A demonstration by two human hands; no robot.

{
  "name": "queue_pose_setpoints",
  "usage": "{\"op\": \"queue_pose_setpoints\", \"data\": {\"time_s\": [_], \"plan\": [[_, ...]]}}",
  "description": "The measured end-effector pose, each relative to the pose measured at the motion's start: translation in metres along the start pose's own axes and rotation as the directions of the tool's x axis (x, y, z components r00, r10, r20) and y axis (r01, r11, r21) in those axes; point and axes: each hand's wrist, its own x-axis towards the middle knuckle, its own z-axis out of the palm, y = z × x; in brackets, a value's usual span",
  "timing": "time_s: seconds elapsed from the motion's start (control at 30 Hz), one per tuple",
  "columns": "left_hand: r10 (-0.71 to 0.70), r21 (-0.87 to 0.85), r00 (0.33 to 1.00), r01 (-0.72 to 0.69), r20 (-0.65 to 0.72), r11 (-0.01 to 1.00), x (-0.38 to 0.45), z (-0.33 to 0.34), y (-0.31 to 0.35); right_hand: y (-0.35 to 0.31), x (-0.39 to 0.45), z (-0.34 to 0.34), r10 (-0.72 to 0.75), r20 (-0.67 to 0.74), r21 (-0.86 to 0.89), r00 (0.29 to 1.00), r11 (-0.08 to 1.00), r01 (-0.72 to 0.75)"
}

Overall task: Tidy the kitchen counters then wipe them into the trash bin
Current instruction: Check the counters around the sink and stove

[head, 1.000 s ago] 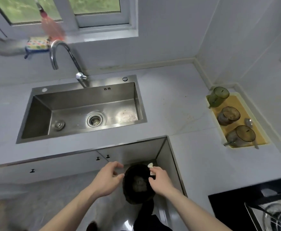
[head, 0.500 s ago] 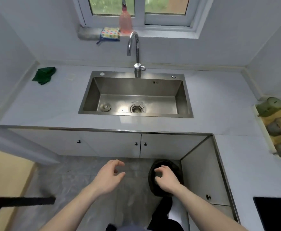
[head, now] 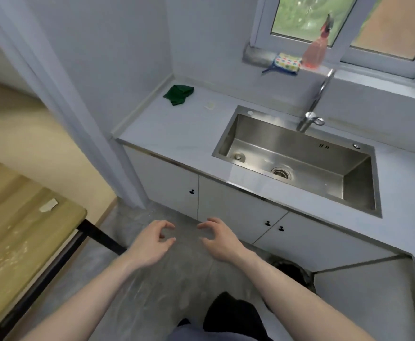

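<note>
worktop (head: 177,134) now fills the view as the head has swung left from the trash bin (head: 292,271); left hand (head: 152,244) and right hand (head: 217,239) hang loosely curled, holding nothing. green cloth (head: 179,94) in the far corner looks next for wiping.

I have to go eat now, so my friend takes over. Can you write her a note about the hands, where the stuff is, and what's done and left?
Left hand and right hand: both empty, fingers loosely curled, over the floor in front of the cabinets.
Green cloth lies crumpled at the counter's far left corner; a small pale scrap sits beside it.
Trash bin stands on the floor under the right forearm.
Sink looks empty.
Left: bin the scrap, take the cloth, wipe the counter toward the bin.
</note>
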Motion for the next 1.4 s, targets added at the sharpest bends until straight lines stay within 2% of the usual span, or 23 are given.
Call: {"op": "queue_pose_setpoints", "data": {"time_s": [0.17,0.4,0.6,0.77,0.87,1.0,1.13,1.3,1.4], "plan": [[-0.084,-0.047,0.994,0.081,-0.074,0.996,0.004,-0.029,-0.036,-0.051,0.038,0.010,-0.113,0.097,-0.060,0.989,0.991,0.119],[-0.263,-0.117,0.948,0.245,-0.180,0.963,0.008,-0.076,-0.086,-0.105,0.090,0.023,-0.198,0.227,-0.073,0.953,0.973,0.219],[-0.398,-0.117,0.887,0.380,-0.236,0.917,0.027,-0.117,-0.151,-0.132,0.122,0.033,-0.216,0.266,-0.103,0.939,0.963,0.251],[-0.518,-0.079,0.822,0.515,-0.238,0.854,0.054,-0.149,-0.209,-0.141,0.145,0.042,-0.217,0.237,-0.124,0.947,0.960,0.251],[-0.552,-0.036,0.811,0.557,-0.195,0.830,0.073,-0.168,-0.250,-0.155,0.161,0.053,-0.186,0.190,-0.136,0.964,0.967,0.213],[-0.567,0.143,0.821,0.571,-0.074,0.808,0.103,-0.193,-0.313,-0.180,0.182,0.078,-0.094,0.119,-0.105,0.988,0.989,0.107],[-0.559,0.264,0.827,0.528,0.057,0.807,0.125,-0.214,-0.348,-0.206,0.195,0.112,-0.019,0.067,-0.077,0.998,0.997,0.024],[-0.579,0.304,0.786,0.509,0.218,0.806,0.145,-0.225,-0.371,-0.225,0.191,0.131,0.078,-0.001,-0.045,0.997,0.996,-0.078],[-0.583,0.313,0.769,0.503,0.263,0.806,0.150,-0.224,-0.384,-0.228,0.183,0.137,0.126,-0.034,-0.027,0.991,0.991,-0.127]]}}
